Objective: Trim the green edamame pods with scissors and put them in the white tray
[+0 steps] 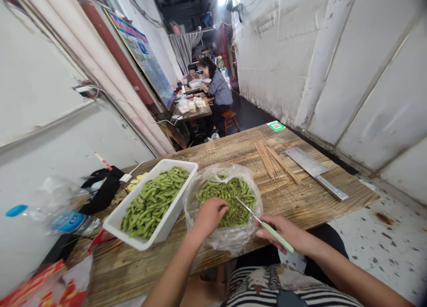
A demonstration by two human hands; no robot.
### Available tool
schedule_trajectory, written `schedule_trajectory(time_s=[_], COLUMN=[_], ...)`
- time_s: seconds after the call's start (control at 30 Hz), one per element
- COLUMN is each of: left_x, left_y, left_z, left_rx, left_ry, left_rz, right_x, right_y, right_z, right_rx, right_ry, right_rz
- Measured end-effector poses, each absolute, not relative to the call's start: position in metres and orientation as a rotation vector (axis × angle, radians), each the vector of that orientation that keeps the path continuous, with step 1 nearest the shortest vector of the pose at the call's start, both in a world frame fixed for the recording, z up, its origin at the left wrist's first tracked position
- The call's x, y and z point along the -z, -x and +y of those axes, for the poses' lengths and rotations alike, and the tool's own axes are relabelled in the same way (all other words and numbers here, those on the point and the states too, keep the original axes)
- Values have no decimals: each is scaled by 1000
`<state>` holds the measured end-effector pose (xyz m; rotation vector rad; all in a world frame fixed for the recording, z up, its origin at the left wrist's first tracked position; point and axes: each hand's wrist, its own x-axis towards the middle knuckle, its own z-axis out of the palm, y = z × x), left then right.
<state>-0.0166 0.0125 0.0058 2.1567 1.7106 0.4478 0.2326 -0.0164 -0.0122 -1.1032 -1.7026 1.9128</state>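
Note:
My left hand (212,213) is over a clear plastic bag (230,242), its fingers curled down toward the green soybean pods (223,191) inside. Whatever lies between those fingertips is hidden. In my right hand (282,231), at the bag's right side, is a pair of scissors (277,238) with a pale green handle, seen nearly edge-on. Their metal blades point into the bag, above the pods and small dark trimmings. Left of the bag stands a white plastic tub (150,242) heaped with more green pods.
Thin wooden skewers (273,160) and a cleaver (310,165) lie on the right of the wooden table (213,151). A green QR card (276,126) is at the far edge. Plastic bottles (71,222) stand at left. Another person (220,91) sits at a table farther back.

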Motion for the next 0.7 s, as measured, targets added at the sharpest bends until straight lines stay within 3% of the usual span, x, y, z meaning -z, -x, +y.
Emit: schedule_trajectory(time_s=[0.17,0.43,0.7], left_x=[22,25,24], left_y=[-3,-4,2], left_z=[13,4,9], left_rx=[-258,-320,-1035], left_ry=[-2158,-2100,-1391], left_rz=[1787,1775,1604], right_x=[13,0,-9], right_y=[-237,-236,-236], right_z=[-17,-20,-16], right_rx=[-1852,-1838,-1527], right_ry=[1143,1205,1076], right_rz=[-1744,-1821,-2019])
